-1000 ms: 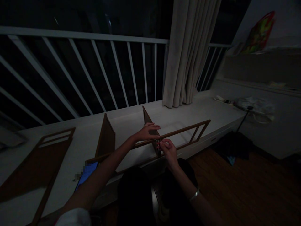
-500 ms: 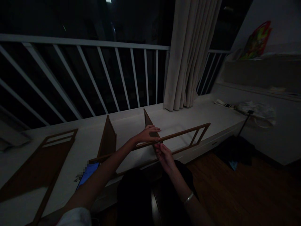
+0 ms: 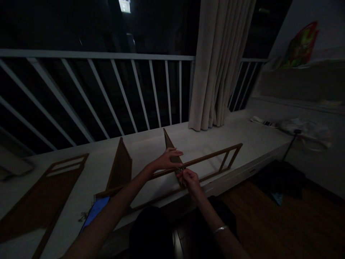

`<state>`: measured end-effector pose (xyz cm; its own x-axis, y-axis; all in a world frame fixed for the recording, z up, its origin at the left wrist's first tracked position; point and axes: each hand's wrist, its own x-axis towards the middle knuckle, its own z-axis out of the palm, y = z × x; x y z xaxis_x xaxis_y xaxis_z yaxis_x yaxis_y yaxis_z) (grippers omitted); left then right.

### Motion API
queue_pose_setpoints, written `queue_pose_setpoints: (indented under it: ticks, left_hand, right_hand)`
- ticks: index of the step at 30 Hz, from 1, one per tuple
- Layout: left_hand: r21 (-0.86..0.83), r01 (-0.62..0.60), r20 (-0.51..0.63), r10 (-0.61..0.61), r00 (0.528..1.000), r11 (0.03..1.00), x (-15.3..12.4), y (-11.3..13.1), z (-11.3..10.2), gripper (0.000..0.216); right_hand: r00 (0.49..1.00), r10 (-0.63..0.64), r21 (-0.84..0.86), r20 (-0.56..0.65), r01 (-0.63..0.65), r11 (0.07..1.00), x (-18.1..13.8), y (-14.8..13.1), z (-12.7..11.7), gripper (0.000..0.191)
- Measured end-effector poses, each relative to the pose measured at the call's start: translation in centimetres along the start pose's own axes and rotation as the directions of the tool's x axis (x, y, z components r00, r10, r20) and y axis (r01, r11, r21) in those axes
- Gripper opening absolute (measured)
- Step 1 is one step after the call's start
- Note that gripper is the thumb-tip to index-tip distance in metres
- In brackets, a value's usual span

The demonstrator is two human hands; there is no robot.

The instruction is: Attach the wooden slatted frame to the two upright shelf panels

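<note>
You are laying your left hand (image 3: 165, 160) over the top front corner of the middle upright wooden panel (image 3: 169, 143), with the fingers stretched out together along its upper edge. The picture is too dim to show whether the thumb is clamping the panel from below.

You are curling your right hand (image 3: 189, 178) just below and beside the left hand, with the fingertips pinching a small thin metal tool (image 3: 180, 169). The tool is meeting the spot where the panel joins the long wooden rail frame (image 3: 210, 158). The kind of tool cannot be told in this light. A bracelet (image 3: 220, 228) is showing on your right wrist.

The rail frame is running along the front edge of the white window bench (image 3: 242, 135), standing on edge. A second upright wooden panel (image 3: 121, 166) is standing to the left, also touching the rail. Farther left, a flat brown framed panel (image 3: 40, 194) is lying on the bench, and a blue flat item (image 3: 96, 212) is lying between it and the rail's left end.

Behind the bench, a white railing (image 3: 107, 55) is crossing the dark window, and a pale curtain (image 3: 218, 64) is hanging down to the bench top.
</note>
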<state>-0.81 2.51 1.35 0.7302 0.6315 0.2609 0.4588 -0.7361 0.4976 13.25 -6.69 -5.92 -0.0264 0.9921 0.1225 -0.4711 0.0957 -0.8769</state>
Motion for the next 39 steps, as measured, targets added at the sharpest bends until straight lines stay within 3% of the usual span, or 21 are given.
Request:
queue_pose_setpoints:
  ticks: [5,16,26,32,39]
  left_hand:
    - [0.010,0.013,0.010,-0.013,1.000,1.000,1.1,-1.1,-0.6,0.055]
    - [0.045,0.108,-0.039,-0.106,0.994,0.993,3.9,-5.3,-1.5,0.055]
    - [0.047,0.090,-0.065,-0.087,0.994,0.995,4.2,-5.0,-1.7,0.049]
    - [0.046,0.103,-0.069,-0.100,0.993,0.994,4.5,-5.3,-1.4,0.050]
    - [0.038,0.103,-0.060,-0.101,0.993,0.994,4.6,-5.7,-1.3,0.051]
  right_hand:
    - [0.998,0.019,-0.085,0.061,-0.014,0.996,2.2,-0.5,-0.8,0.028]
    - [0.981,0.086,-0.046,0.174,-0.079,0.996,8.2,-0.7,-1.9,0.028]
    - [0.988,0.149,0.195,-0.026,-0.141,0.971,7.2,0.4,-1.2,0.024]
    - [0.973,0.230,0.317,0.008,-0.221,0.922,7.2,0.4,-1.3,0.023]
    - [0.979,0.202,0.311,0.014,-0.196,0.930,7.0,0.7,-1.0,0.019]
